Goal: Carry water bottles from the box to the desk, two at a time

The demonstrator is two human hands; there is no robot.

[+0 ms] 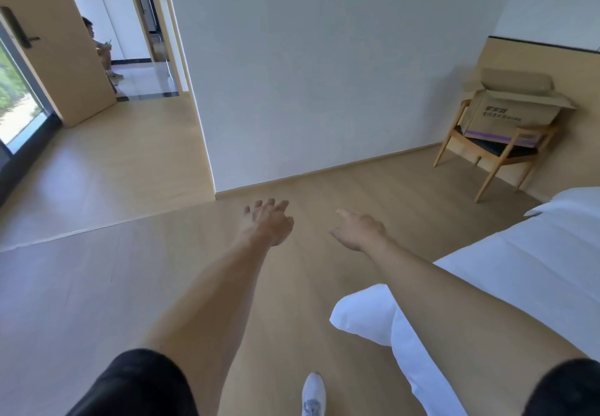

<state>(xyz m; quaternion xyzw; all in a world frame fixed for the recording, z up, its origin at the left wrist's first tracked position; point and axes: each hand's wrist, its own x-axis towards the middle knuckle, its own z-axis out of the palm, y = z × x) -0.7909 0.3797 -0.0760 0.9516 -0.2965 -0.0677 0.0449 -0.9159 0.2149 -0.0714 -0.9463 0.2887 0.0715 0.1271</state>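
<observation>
An open cardboard box [509, 109] with its flaps up sits on a wooden chair [487, 152] in the far right corner. Its inside is hidden from here, and no bottles or desk are in view. My left hand [268, 222] is stretched out ahead over the floor, fingers relaxed, holding nothing. My right hand [358, 230] reaches forward beside it, also empty with loose fingers. Both hands are well short of the box.
A bed with white linen [526, 273] fills the right side, one corner hanging toward the floor. A white wall [324, 75] stands ahead. A wooden door [61, 58] is open at left, with a person beyond it. My white shoe [313, 393] steps on wood flooring.
</observation>
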